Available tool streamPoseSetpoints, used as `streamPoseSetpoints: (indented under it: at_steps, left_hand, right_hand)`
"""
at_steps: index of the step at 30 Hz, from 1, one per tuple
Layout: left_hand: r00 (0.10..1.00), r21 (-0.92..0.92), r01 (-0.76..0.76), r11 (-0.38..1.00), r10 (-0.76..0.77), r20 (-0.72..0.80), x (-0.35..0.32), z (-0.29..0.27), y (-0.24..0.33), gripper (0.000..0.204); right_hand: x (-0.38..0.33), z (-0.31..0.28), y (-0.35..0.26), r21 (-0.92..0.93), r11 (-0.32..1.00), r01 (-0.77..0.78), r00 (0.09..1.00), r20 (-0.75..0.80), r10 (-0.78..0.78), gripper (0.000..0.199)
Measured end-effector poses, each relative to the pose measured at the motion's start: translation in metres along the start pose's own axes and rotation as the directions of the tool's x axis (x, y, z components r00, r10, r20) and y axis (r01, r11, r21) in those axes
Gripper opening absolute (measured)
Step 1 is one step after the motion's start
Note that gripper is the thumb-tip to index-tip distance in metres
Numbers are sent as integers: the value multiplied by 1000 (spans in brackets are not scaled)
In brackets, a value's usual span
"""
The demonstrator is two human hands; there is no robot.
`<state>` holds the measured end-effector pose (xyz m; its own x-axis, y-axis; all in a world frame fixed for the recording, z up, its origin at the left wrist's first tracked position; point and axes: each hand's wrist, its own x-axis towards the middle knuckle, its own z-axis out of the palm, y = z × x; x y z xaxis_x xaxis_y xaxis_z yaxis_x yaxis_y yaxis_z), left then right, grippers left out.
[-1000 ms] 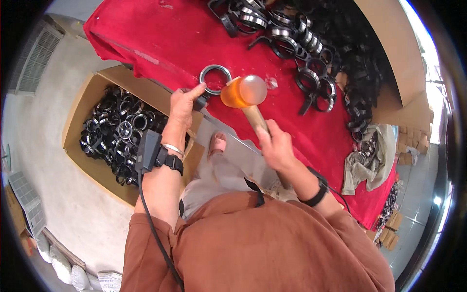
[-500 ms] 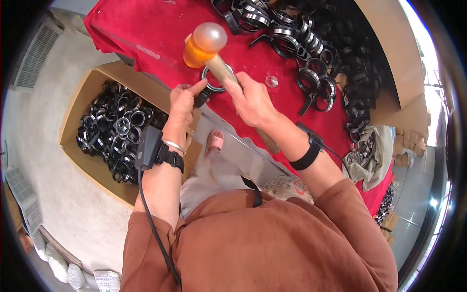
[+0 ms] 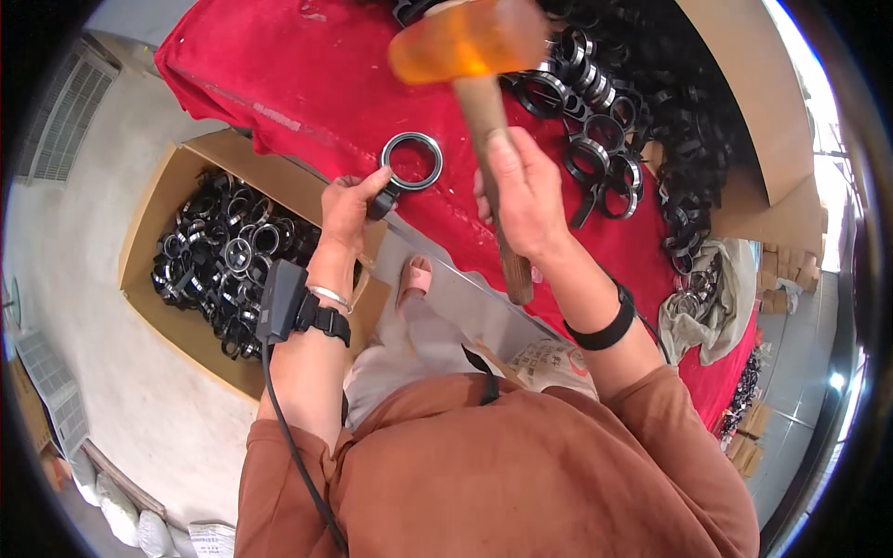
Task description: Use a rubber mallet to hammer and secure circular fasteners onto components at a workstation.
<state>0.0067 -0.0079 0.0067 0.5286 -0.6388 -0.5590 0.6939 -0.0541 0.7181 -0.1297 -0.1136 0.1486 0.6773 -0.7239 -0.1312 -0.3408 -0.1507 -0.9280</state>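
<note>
My left hand (image 3: 352, 206) grips the black handle of a ring-shaped part (image 3: 430, 179), whose round silver-lined ring rests on the red cloth (image 3: 279, 84) near the table's front edge. In my right hand (image 3: 528, 197) is a mallet, its wooden handle (image 3: 483, 112) passing through my closed fingers. The amber, see-through mallet head (image 3: 474, 42) is raised above the cloth, apart from the ring and blurred by motion. A heap of similar black and silver rings (image 3: 595, 139) lies beyond my right hand.
A cardboard box (image 3: 139, 244) full of black ring parts stands on the floor at the left. A large cardboard sheet (image 3: 753, 84) borders the heap at the right. Near it lies a grey cloth bag (image 3: 716, 307) with metal rings.
The mallet has swung up and to the right, away from the ring, with my right hand. My left hand keeps its grip, and the whole ring is now uncovered.
</note>
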Motion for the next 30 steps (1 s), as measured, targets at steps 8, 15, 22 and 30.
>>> streamPoseSetpoints:
  at_steps: [8, 15, 22, 30]
  left_hand:
    - [1000, 31, -17, 999, 18, -15, 6, 0, -7, 30]
    - [999, 23, -28, 999, 29, -36, 6, -1, -7, 28]
    - [997, 142, -69, 987, 64, 38, 1, -20, -8, 28]
    - [774, 949, -86, 302, 620, -126, -38, -127, 27, 31]
  right_hand:
    - [13, -7, 31, -121, 954, -273, 959, 48, 280, 39]
    - [4, 15, 53, -226, 974, -29, 999, -43, 20, 39]
    - [-26, -14, 44, 37, 969, -244, 970, -11, 245, 38]
    - [-129, -84, 76, 52, 940, -337, 939, -55, 339, 32]
